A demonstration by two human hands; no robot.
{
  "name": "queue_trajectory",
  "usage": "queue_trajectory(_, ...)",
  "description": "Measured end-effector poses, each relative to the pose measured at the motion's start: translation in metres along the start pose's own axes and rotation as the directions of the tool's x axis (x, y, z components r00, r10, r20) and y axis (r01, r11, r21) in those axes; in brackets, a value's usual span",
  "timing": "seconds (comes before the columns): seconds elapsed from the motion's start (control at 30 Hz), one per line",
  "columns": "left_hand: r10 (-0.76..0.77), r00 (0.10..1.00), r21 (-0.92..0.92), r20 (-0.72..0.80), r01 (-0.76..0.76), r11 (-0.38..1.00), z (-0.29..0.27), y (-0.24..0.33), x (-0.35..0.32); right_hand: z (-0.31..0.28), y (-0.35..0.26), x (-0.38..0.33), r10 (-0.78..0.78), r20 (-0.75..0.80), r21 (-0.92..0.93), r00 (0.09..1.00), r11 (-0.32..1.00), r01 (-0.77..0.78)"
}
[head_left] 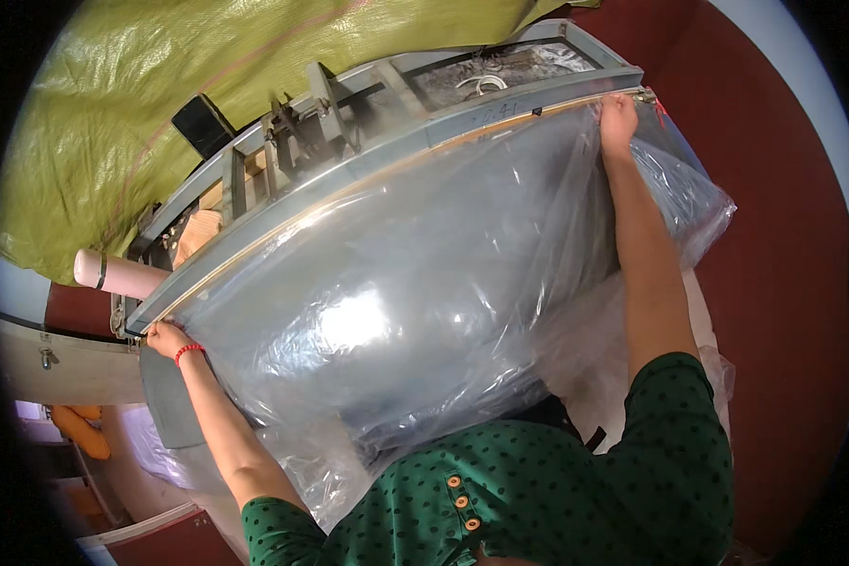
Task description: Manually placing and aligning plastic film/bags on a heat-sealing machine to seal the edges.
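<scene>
A wide sheet of clear plastic film [424, 245] stretches from my left hand [167, 340] to my right hand [617, 124]. Its top edge runs along a thin tan strip [349, 184] on the near side of a grey metal frame [368, 151]. At the strip's left end, my left hand, below a red beaded bracelet's wrist, is closed on the film. My right hand is closed on the film near the strip's right end. The film hangs down over my front in creases, and a loose fold [693, 203] sticks out beyond my right forearm.
Inside the frame are metal crossbars, a dark clamp-like fitting [288, 132], a white ring [486, 85] and wood pieces [198, 231]. A pink bottle [118, 274] lies at its left end. Behind are a black phone-like object [203, 125] and a yellow-green sheet [141, 104]. Red floor [774, 283] lies right.
</scene>
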State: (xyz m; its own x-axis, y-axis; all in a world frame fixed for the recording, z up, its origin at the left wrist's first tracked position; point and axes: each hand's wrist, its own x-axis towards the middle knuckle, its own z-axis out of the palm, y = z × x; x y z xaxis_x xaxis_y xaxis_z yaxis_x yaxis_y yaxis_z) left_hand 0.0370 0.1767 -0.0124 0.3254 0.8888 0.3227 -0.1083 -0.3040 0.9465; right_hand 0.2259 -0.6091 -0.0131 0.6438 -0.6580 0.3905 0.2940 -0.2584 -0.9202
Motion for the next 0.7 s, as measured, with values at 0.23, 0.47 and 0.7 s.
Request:
queue_trajectory(0.23,-0.018,0.909,-0.037,0.416,0.037,0.999,-0.03,0.011,0.001,-0.033,-0.044,-0.016,-0.272,0.163,-0.164,0.948,0.94,0.298)
queue_trajectory(0.47,0.274,0.951,0.095,0.146,-0.289,0.953,-0.15,0.073,-0.089,-0.223,-0.042,-0.064,-0.517,-0.305,-0.797,0.8,0.598,0.083)
queue_trajectory(0.7,-0.352,0.203,0.367,0.914,-0.041,0.929,-0.157,0.078,-0.327,-0.267,0.02,-0.083,0.354,-0.033,0.323,0.935,0.889,-0.325)
